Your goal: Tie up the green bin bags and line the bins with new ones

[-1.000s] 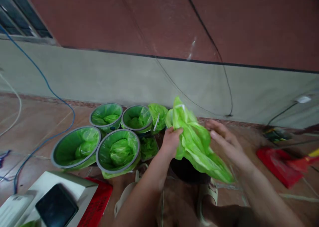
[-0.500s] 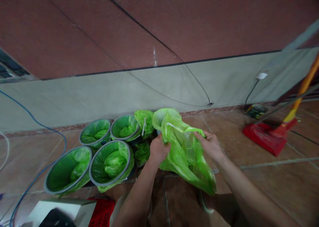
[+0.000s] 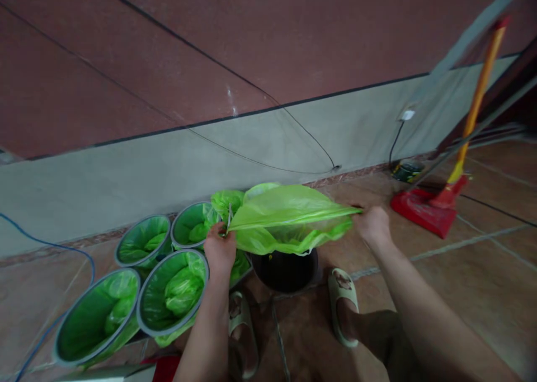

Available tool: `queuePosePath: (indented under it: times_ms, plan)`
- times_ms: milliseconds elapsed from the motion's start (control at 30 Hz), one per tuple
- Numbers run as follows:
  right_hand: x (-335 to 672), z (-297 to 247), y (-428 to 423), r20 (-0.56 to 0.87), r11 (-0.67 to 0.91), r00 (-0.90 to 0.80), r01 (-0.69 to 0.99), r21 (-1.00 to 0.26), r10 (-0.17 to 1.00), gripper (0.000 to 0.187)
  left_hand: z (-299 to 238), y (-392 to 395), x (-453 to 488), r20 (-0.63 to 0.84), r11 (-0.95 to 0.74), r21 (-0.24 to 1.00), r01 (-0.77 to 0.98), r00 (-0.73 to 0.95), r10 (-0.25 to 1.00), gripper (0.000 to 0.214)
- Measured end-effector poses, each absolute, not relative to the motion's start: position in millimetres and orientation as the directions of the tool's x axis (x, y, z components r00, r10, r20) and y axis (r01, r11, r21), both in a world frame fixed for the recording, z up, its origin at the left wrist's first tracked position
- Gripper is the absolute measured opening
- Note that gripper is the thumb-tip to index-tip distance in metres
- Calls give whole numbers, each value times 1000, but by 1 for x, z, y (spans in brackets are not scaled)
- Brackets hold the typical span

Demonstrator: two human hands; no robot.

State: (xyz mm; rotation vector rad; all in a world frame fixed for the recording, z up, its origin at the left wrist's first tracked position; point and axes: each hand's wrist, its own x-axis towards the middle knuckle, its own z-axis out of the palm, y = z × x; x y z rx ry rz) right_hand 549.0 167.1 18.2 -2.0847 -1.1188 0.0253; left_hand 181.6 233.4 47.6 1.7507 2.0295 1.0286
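A thin green plastic bag (image 3: 289,211) is stretched sideways between my two hands. My left hand (image 3: 220,250) pinches one end of its rim, and my right hand (image 3: 372,225) grips the other end, its fingers closed. Below the bag stands a dark round bin (image 3: 287,273), partly covered by it. To the left of my left hand are several grey-rimmed bins lined with green bags, the nearest being this lined bin (image 3: 140,298). A bunched green bag (image 3: 226,201) with a white tie sits behind my left hand.
A red dustpan (image 3: 423,210) with a yellow handle stands on the tiled floor at right, near a small dark can (image 3: 408,170). A blue hose (image 3: 90,264) lies at left. The wall (image 3: 138,169) runs behind the bins. My slippered feet flank the dark bin.
My hands have moved apart and pulled the bag's rim wide; before, it hung bunched and drooping. The dark bin beneath has come into view. The camera view has shifted to the right.
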Motion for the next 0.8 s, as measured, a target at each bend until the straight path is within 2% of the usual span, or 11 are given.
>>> queuePosePath:
  times_ms: [133, 233, 300, 367, 433, 500, 567, 700, 800]
  plan:
    - [525, 15, 167, 142, -414, 494, 828, -379, 858, 39, 45, 236, 197, 206, -25, 780, 626, -219, 954, 33]
    - [495, 19, 164, 146, -405, 460, 865, -297, 876, 53, 42, 237, 206, 195, -52, 822, 567, -194, 961, 33]
    - [472, 23, 162, 210, -276, 354, 904, -326, 911, 56, 40, 237, 211, 193, -78, 843, 532, -163, 968, 31]
    - [447, 26, 161, 275, -68, 188, 917, -392, 943, 53, 40, 236, 217, 195, -106, 854, 510, -125, 973, 29]
    - [423, 27, 161, 335, 128, 36, 882, -453, 942, 45, 41, 233, 224, 192, -126, 854, 505, -80, 978, 29]
    - [403, 27, 162, 366, 228, -40, 843, -488, 930, 33, 42, 228, 233, 198, -155, 848, 507, -32, 980, 29]
    - [389, 26, 165, 356, 224, -42, 844, -488, 934, 25, 44, 223, 241, 219, -198, 841, 503, 17, 976, 30]
    - [382, 24, 177, 285, 105, 36, 879, -465, 958, 15, 45, 218, 248, 279, -311, 822, 476, 139, 950, 33]
    - [394, 25, 186, 296, 35, 133, 866, -500, 946, 20, 46, 219, 245, 316, -388, 802, 454, 228, 921, 37]
